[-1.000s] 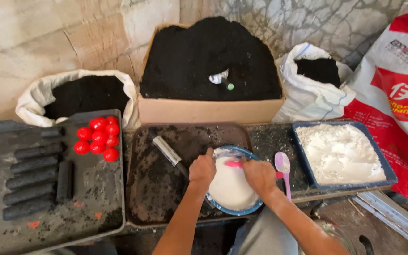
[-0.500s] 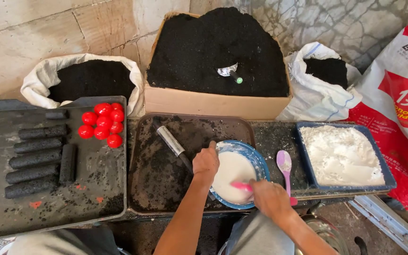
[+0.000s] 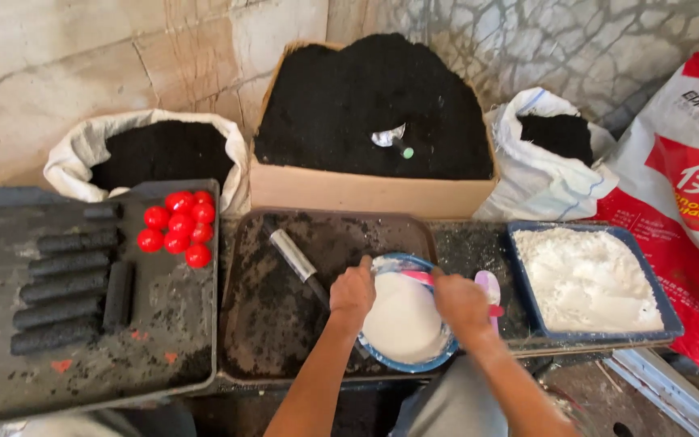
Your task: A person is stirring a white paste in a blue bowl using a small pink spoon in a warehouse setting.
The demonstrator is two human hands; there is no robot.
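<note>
Just now, both hands work at a blue bowl (image 3: 446, 354) of white powder on the dark tray (image 3: 260, 324).
Closed around a pink spoon handle (image 3: 416, 277), the right hand (image 3: 463, 303) hovers over the bowl's right side, the handle poking out leftward across the powder; the left hand (image 3: 353, 291) curls on the bowl's left rim, fingers bent over the edge. The bowl sits at the tray's right end, directly beneath and between both hands. A metal-handled tool (image 3: 294, 256) lies on the tray just left of the left hand. A pale purple spoon (image 3: 489, 285) rests just right of the right hand, beside a blue tray of white powder (image 3: 588, 279). Red balls (image 3: 178, 226) and black cylinders (image 3: 66, 287) lie well apart on the left tray (image 3: 163, 356). A cardboard box of black powder (image 3: 370, 121) stands behind.
</note>
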